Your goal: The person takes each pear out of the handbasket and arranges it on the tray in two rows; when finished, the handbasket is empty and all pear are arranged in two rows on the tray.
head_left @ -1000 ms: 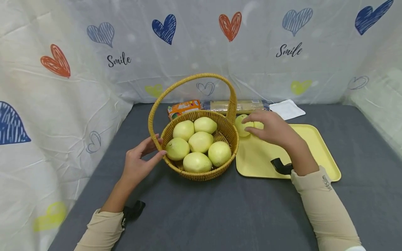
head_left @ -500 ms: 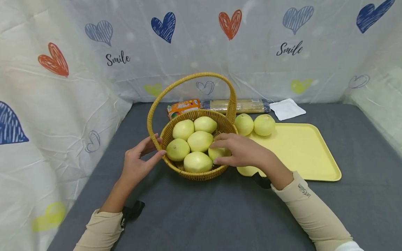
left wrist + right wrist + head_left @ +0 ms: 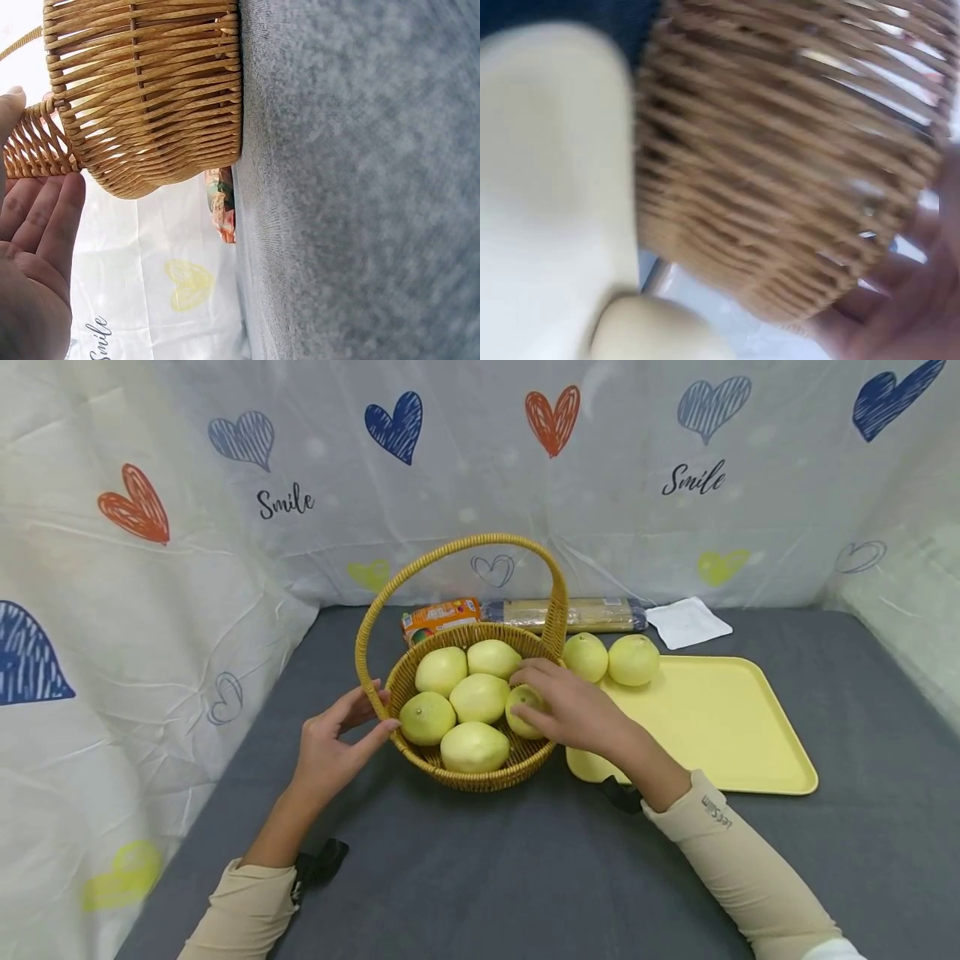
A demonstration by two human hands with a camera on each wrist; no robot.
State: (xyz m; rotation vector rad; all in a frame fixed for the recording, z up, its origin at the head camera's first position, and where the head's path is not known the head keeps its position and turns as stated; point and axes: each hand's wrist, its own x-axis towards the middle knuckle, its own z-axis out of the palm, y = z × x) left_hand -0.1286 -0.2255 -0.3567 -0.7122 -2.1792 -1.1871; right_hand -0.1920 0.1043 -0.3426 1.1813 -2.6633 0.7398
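Left hand point(image 3: 333, 743) pinches the handle base at the left side of the wicker basket point(image 3: 480, 782), thumb and fingers on either side. Right hand point(image 3: 573, 706) reaches inside the basket's right edge, fingers curled around a yellow-green fruit point(image 3: 517, 700) (five other fruits point(image 3: 480, 697) beside it). Right of the basket: yellow tray point(image 3: 720, 718), bearing two fruits point(image 3: 633, 660). Behind the basket: orange packet point(image 3: 442, 617).

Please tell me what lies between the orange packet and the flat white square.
The head view shows a long, clear-wrapped package there, partly behind the wicker basket handle.
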